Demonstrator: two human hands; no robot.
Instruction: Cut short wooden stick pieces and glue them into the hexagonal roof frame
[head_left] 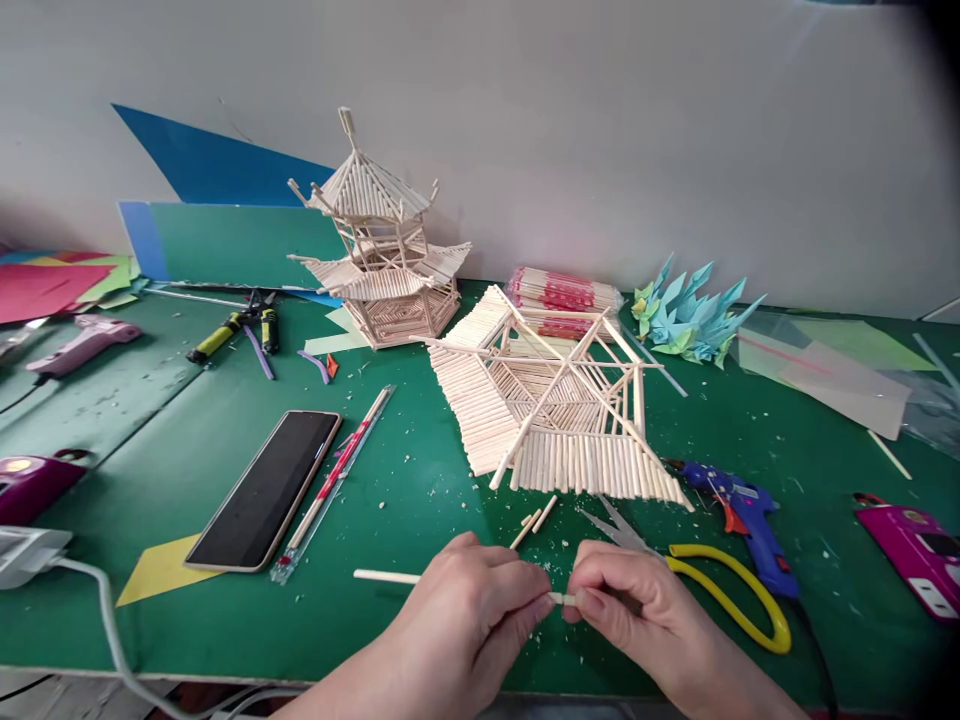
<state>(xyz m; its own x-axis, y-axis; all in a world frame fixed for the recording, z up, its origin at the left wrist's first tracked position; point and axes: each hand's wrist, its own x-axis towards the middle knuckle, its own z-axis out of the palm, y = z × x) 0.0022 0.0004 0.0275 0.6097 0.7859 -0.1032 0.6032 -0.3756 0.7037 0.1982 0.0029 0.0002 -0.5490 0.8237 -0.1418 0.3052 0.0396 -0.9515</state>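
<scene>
Pale wood, slim and smooth: from afar I have the stick point(386, 577) pinched between fingertips of my left hand point(476, 610) and right hand point(637, 610), over the bench point(427, 500). One blunt end juts out leftward; a short bit shows between the hands.

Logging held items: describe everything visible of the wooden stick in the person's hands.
The wooden stick is pale, slim and plain. It runs crosswise over the green tabletop. The left hand grips it and hides its middle; a bare end juts out left. Between the hands a short stretch shows, pinched by the right hand, which hides the far end. Whether it is unbroken cannot be seen.
</scene>
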